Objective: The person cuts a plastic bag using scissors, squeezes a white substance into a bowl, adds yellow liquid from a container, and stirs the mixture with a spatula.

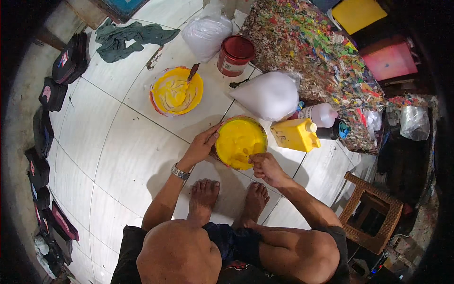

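Observation:
My left hand [204,144] grips the left rim of a round container of yellow paint [236,137] on the tiled floor. My right hand [265,168] is closed at that container's lower right, fingertips at the paint, on something I cannot make out. A second bowl of yellow paint [169,97] sits farther forward and left, with a dark-handled tool [193,72] in it. Right of my container stand a yellow jerrycan [291,135], a pink-liquid bottle [321,114] and a dark container [331,131]. A bulging white plastic bag [267,97] lies just beyond.
A red tub [236,54], another white bag [203,33] and a dark green cloth [123,40] are farther forward. A paint-splattered block [307,52] fills the upper right, a brown stool [369,210] the lower right. Dark padded items [71,59] line the left wall.

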Tool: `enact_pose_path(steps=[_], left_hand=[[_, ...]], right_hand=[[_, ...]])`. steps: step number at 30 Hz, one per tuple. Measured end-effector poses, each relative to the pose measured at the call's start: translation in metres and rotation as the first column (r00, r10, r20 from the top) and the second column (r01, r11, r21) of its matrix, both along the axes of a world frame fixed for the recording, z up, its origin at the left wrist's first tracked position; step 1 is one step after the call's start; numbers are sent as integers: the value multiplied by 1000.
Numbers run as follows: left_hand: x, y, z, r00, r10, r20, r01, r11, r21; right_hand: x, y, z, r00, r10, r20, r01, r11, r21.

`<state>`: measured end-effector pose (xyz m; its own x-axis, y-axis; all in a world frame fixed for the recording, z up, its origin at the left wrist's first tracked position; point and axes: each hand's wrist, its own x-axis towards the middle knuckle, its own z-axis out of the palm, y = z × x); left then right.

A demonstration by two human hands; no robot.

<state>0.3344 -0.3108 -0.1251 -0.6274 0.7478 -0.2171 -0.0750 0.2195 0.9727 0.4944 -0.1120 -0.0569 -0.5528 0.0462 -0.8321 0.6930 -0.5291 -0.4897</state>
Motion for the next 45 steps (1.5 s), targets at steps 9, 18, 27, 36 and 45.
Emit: enact_pose_path(steps=[9,18,27,36,45], left_hand=[[0,-1,-6,1000,-4,9,4,999,32],[9,3,-11,977,65,203,-75,996,40],[16,-6,-13,960,80,269,-97,994,50],[13,-10,-7,987,45,152,-35,997,-68],[-52,-66,-33,600,790,127,-799,600,37]], right_hand=[[-4,30,36,716,698,-5,-231,243,942],[9,30,12,445,813,376,-403,-193,895],[9,-7,-12,943,330,-44,-267,830,490],[3,19,18,811,559,-172,-127,456,881],[8,30,43,821,552,148,-260,130,957]])
